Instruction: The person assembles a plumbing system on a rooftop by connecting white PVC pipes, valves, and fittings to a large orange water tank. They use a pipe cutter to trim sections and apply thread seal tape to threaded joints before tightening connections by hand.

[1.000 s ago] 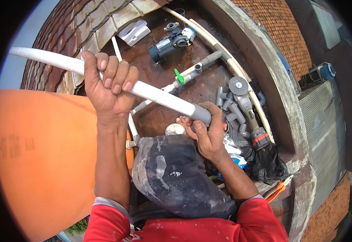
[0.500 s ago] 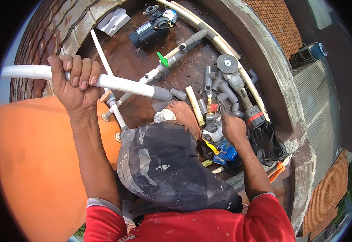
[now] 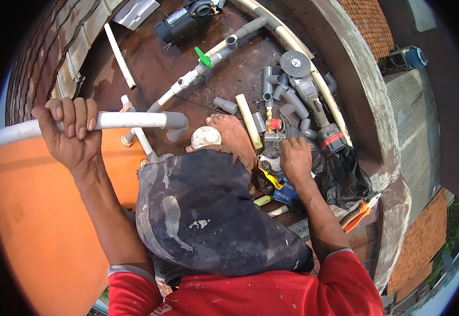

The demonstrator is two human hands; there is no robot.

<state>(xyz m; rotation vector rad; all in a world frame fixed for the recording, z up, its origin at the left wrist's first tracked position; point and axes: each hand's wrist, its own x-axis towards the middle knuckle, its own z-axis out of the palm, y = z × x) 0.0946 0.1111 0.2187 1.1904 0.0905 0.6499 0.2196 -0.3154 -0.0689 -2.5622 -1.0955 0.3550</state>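
Observation:
My left hand (image 3: 74, 134) is wrapped around a white plastic pipe (image 3: 129, 120) raised over the orange tank (image 3: 45, 210) on the left. A grey elbow fitting (image 3: 176, 124) sits on the pipe's right end. To the right, my right hand (image 3: 295, 160) is down among the fittings and plastic bags, its fingers curled and pressed together. Their tips are hidden, so what they hold cannot be made out. Just beyond it lie a brass valve with a red part (image 3: 275, 124) and several grey fittings (image 3: 294, 104). A blue packet (image 3: 286, 193) is beside my right wrist.
An angle grinder (image 3: 308, 92) lies right of the fittings, over a black plastic bag (image 3: 348, 181). Orange-handled pliers (image 3: 357, 217) rest near the low wall (image 3: 369, 105). Farther off are a dark pump (image 3: 185, 23) and a pipe run with a green valve handle (image 3: 203, 57). A white tub (image 3: 206, 137) stands by my foot.
My left hand has moved left and slightly down with the pipe. My right hand has drawn back a little, and its fingers have curled in. The whole view has shifted somewhat.

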